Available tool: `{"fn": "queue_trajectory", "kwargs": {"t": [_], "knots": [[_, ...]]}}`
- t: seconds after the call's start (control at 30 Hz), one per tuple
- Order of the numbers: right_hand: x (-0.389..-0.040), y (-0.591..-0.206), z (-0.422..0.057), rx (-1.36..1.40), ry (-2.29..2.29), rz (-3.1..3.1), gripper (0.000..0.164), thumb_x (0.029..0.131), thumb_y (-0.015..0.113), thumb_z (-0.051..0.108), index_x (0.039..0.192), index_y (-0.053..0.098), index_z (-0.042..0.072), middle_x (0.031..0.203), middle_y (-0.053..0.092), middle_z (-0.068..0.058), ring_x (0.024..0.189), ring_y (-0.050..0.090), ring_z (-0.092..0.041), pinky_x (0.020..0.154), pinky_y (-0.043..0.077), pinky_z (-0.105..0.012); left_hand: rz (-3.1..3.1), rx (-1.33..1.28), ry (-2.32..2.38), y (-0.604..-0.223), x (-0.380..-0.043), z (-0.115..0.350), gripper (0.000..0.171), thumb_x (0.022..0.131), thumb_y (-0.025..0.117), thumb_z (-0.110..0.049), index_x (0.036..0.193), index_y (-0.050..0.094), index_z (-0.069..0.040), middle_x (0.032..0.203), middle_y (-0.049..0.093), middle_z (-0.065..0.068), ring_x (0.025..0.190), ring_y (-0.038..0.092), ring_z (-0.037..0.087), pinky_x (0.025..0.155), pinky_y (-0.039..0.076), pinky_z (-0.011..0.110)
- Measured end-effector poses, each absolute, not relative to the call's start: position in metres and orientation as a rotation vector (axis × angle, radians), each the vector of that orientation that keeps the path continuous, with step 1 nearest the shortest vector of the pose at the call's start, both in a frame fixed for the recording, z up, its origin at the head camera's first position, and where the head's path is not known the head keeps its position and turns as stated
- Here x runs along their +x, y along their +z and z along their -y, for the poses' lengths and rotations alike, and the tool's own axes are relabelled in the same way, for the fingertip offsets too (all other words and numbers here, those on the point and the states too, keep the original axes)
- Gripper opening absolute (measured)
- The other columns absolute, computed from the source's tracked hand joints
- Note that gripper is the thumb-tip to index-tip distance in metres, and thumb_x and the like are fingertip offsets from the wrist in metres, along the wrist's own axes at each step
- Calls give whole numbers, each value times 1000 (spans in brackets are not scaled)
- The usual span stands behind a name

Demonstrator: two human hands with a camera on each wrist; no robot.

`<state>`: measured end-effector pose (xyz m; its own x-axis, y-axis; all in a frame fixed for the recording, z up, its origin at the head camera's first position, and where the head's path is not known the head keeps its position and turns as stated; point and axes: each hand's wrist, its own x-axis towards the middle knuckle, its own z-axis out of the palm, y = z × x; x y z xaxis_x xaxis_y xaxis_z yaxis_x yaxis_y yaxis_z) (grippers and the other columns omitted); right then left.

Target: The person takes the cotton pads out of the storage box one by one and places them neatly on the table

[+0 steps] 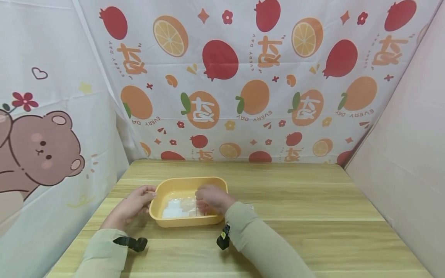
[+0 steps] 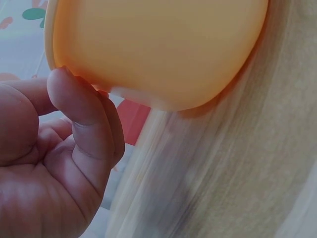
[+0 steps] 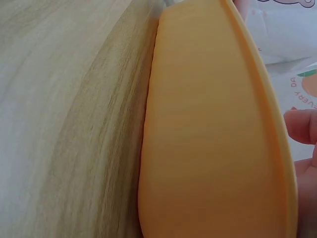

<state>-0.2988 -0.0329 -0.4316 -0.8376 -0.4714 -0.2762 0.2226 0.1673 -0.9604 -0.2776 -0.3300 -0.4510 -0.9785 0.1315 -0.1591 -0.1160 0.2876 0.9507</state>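
Observation:
A yellow plastic basin (image 1: 189,221) sits on the wooden table, its long side toward me. White pieces (image 1: 174,208) and clear plastic-looking pieces (image 1: 188,204) lie inside it; their exact kind is unclear. My left hand (image 1: 135,202) holds the basin's left end at the rim, and the left wrist view shows its fingers (image 2: 74,99) curled against the edge. Inside the basin's right half is my right hand (image 1: 213,199), slightly blurred, with its fingers bent down among the clear pieces. In the right wrist view the basin wall and the frame edge hide what those fingers touch.
Wooden table (image 1: 306,208) surface stretches to the right of the basin. A small clear item (image 1: 251,206) peeks out beside my right sleeve. A fruit-print cloth (image 1: 236,85) hangs behind the table, with a bear-print cloth (image 1: 41,154) at the left.

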Motion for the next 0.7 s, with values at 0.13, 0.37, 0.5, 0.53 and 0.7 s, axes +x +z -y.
{"fn": "queue_trajectory", "kwargs": {"t": [0.13, 0.37, 0.5, 0.53, 0.7], "knots": [[-300, -435, 36, -209, -1733, -1917, 52, 101, 59, 16, 146, 42, -5, 121, 60, -23, 105, 63, -36, 81, 58, -47, -2339, 24, 1767, -451, -277, 330, 44, 109, 44, -15, 144, 35, 10, 100, 65, 13, 80, 64, 18, 64, 56, 31], [-299, -436, 37, -215, -1705, -1934, 52, 102, 58, 14, 147, 41, -7, 122, 58, -22, 99, 64, -35, 76, 60, -44, -2332, 32, 1773, -452, -277, 330, 45, 109, 45, -15, 144, 35, 11, 101, 65, 14, 81, 64, 19, 65, 56, 30], [-300, -437, 39, -257, -1682, -1956, 53, 98, 60, 8, 145, 43, -9, 112, 59, -18, 88, 65, -31, 73, 60, -41, -2324, 33, 1782, -451, -277, 330, 45, 109, 44, -15, 144, 34, 11, 104, 64, 16, 82, 65, 19, 65, 57, 31], [-300, -438, 40, -277, -1670, -1963, 54, 96, 61, 5, 144, 43, -10, 108, 60, -18, 84, 65, -29, 71, 60, -39, -2323, 31, 1783, -451, -277, 330, 45, 109, 45, -15, 144, 34, 11, 105, 64, 16, 82, 65, 19, 66, 57, 31], [-302, -443, 44, -347, -1596, -2015, 54, 89, 64, 0, 140, 48, -12, 99, 63, -14, 71, 62, -22, 65, 58, -32, -2329, 34, 1774, -452, -278, 330, 46, 109, 45, -15, 145, 33, 11, 107, 65, 17, 83, 65, 20, 66, 57, 31]]}}
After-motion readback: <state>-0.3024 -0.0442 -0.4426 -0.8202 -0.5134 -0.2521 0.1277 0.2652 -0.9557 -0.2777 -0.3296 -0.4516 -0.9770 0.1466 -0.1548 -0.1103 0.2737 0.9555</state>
